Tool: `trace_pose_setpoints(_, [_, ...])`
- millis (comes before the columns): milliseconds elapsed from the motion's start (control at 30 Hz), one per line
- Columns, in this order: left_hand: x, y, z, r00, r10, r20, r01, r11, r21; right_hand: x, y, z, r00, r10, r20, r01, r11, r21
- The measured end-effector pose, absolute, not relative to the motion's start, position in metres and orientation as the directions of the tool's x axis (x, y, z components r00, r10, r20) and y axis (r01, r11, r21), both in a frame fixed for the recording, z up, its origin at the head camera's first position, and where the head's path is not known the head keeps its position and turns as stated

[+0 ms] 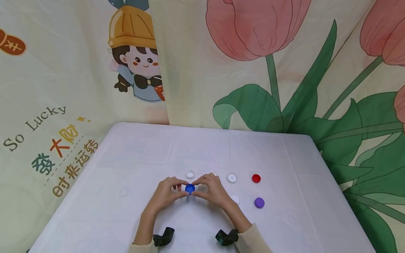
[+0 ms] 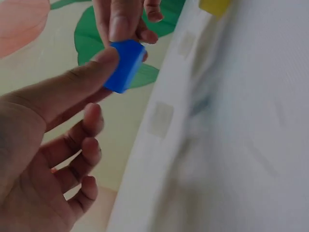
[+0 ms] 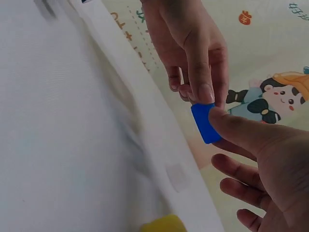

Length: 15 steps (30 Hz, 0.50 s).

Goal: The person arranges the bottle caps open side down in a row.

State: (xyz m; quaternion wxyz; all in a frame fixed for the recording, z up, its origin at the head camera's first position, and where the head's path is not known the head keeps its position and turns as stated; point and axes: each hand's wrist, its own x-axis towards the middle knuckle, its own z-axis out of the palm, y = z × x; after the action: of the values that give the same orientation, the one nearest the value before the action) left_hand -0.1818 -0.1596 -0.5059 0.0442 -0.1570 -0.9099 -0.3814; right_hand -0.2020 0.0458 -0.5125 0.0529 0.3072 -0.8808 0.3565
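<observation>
While left hand (image 1: pixel 167 193) and right hand (image 1: pixel 216 189) each pinch one side of the round blue plastic cap (image 1: pixel 190 189), other fingers loosely curled, it's held off the white cloth-covered table (image 1: pixel 114 211), left of the red round plastic cap (image 1: pixel 256 178), probably two-sided for steadiness.

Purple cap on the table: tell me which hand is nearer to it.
Right. The right hand is to the left of the purple cap, apart from it; the left hand is farther off on the same side, beyond the blue cap.
</observation>
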Motion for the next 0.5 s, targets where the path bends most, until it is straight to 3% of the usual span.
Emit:
trace_pose_setpoints(167, [-0.18, -0.147, -0.489, -0.928, 0.225, 0.297, 0.372, 0.594, 0.713, -0.201, 0.06, -0.492, -0.808, -0.451, 0.38, -0.577, 0.477, -0.662])
trace_pose_setpoints(500, [-0.168, -0.12, -0.452, -0.84, 0.204, 0.503, 0.523, 0.549, 0.652, -0.187, 0.08, -0.456, -0.747, -0.358, 0.56, -0.664, 0.429, -0.612])
